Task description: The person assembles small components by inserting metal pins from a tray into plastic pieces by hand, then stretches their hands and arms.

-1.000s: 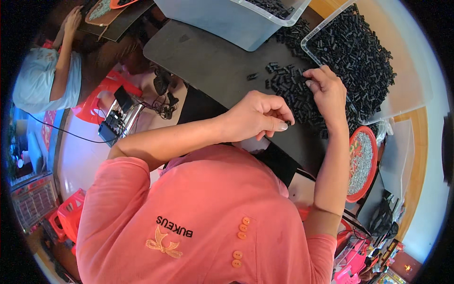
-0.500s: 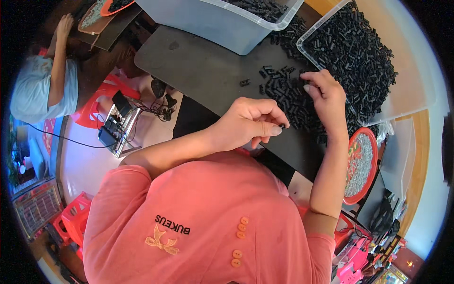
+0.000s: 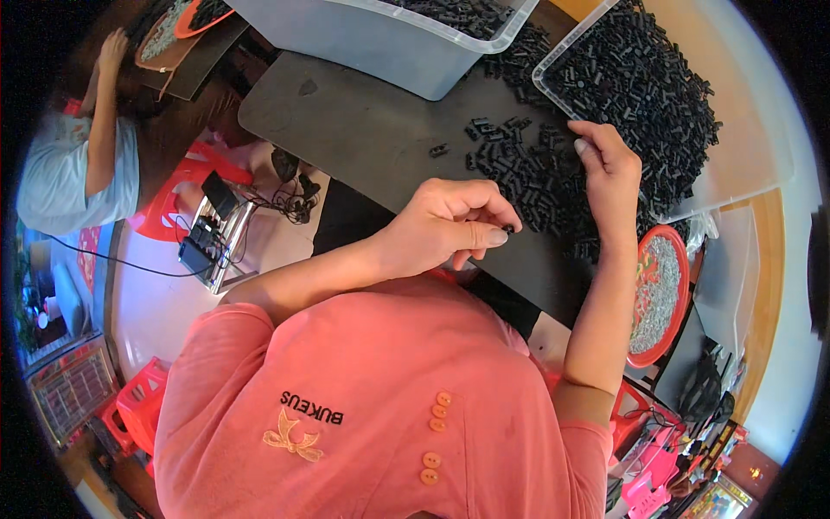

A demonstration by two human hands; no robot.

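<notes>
My left hand [image 3: 458, 223] is closed in a pinch over the near side of the dark table. A small black plastic piece [image 3: 508, 229] shows between its thumb and forefinger. Further right, my right hand [image 3: 612, 169] is raised over the right edge of a loose pile of black plastic pieces [image 3: 519, 164], beside the rim of a clear tub [image 3: 553, 101]. Its thumb and forefinger are drawn close together, the other fingers curled behind. Whatever lies between those fingertips is too small or hidden to tell. One more black piece [image 3: 439, 150] lies apart, left of the pile.
The tub on the right is heaped with black pieces; a second translucent tub [image 3: 380, 65] stands at the far side. A red basin [image 3: 683, 294] of small silvery parts sits at the right. Leftward are a metal stand [image 3: 212, 229] with devices and cables, and another person [image 3: 82, 164].
My right hand has shifted right and slightly upward, away from the pile's middle toward the tub. My left hand keeps its pinch on the piece; the view has moved slightly.
</notes>
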